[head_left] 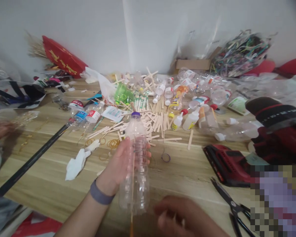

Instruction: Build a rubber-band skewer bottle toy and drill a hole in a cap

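The hands are at the near part of the surface [185,177]. The left hand [118,161], with a grey-purple wristband [102,192] on its wrist, is wrapped around a clear plastic bottle [140,168], its fingers reaching behind to the right side. The bottle stands roughly upright in this grasp, its purple cap [135,115] pointing away from the person. The right hand [184,214] is blurred, its fingers partly curled, lower and to the right of the bottle's base and apart from it; whether it holds anything is impossible to tell. A thin, yellowish strand [131,219] runs along the bottle and past its base.

Beyond the bottle is a pile of flat wooden sticks [160,123], with two white glue bottles [191,120] to their right. Yellowish rubber bands [113,143] and a crumpled white tissue [76,164] lie left of the bottle; a small dark purple ring [166,157] lies to its right. Black-handled scissors [234,204] lie right of the right hand, near a red and black power tool [277,135].
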The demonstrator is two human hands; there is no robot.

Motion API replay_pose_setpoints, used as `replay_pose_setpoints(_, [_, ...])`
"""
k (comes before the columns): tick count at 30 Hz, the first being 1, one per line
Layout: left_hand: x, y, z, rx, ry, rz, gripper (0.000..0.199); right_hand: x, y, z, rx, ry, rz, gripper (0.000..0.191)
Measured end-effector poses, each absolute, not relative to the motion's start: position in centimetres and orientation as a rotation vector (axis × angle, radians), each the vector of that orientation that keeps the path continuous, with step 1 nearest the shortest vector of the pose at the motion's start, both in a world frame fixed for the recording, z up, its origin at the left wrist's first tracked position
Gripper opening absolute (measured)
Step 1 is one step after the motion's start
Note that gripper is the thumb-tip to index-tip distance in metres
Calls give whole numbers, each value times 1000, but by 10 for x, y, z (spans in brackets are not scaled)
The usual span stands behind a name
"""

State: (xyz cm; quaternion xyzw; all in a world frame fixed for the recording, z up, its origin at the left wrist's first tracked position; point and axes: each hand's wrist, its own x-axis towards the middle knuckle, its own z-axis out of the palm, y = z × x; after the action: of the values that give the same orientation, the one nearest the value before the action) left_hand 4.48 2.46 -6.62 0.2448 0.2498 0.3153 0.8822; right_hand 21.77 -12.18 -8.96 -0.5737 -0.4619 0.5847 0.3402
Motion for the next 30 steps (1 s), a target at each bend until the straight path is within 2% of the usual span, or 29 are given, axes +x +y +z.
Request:
replay_pose_setpoints(2, [43,28,-66,483,501,609,49,231,-104,-80,-1692,-1342,1194,27])
replay_pose_setpoints(4, [45,29,-67,467,453,556,56,234,-82,-74,-1703,-1324,953,39])
replay_pose_setpoints(6, [48,30,-69,448,373,498,61,227,-62,-71,-1502,-1328,1038,55])
replay_pose_setpoints(7, [50,30,-69,437,330,469,62,221,-53,-72,-1376,-1329,1125,56])
replay_pose_setpoints(11, [50,32,-61,418,252,434,66,205,-41,-79,-1148,-1351,1257,29])
replay_pose_setpoints(18, [43,35,-54,522,301,466,70,245,-73,-83,-1636,-1424,735,31])
replay_pose_setpoints(21, [44,32,-58,604,320,464,62,261,-82,-82,-1734,-1485,554,28])
replay_pose_setpoints(23, [45,31,-58,658,345,446,58,266,-83,-82,-1771,-1540,478,28])
replay_pose_setpoints(27, [46,38,-56,703,354,450,71,268,-82,-87,-1776,-1672,374,31])
replay_pose_setpoints(30, [49,45,-56,630,331,536,71,273,-83,-96,-1791,-1727,391,32])
